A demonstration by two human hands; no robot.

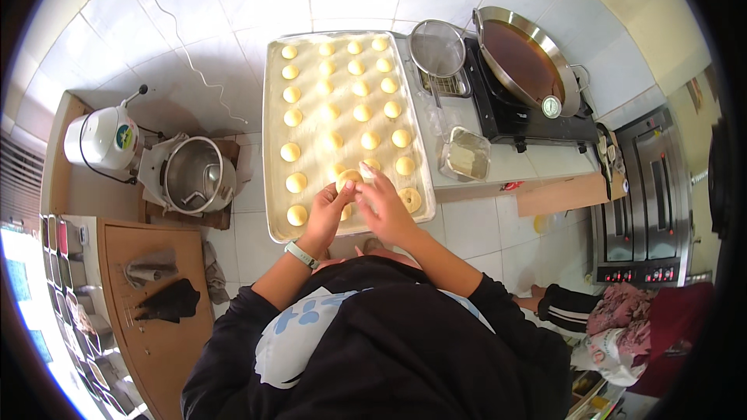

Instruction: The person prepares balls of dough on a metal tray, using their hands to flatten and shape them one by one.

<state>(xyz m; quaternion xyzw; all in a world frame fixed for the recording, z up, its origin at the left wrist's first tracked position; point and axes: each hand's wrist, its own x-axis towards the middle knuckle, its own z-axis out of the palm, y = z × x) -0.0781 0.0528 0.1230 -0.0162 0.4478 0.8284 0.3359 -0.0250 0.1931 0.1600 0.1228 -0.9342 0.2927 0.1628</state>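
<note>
A large tray (274, 218) lies before me, lined with a pale, floury-looking sheet and set with several rows of round dough balls (292, 117). Above its near edge, my left hand (327, 208) is closed round a piece of dough (349, 178), thumb and fingers pressed on its sides. My right hand (387, 210) is just right of that piece, fingers stretched out and apart; whether a fingertip touches the dough is hard to tell. A ring-shaped dough piece (410, 200) with a hole lies at the tray's near right corner.
Right of the tray are a mesh strainer (437, 48), a metal container (466, 153) and a black stove (498, 101) bearing a wide pan of brown liquid (523, 62) with a thermometer. A mixer (101, 140) stands left. A person (622, 327) is at the lower right.
</note>
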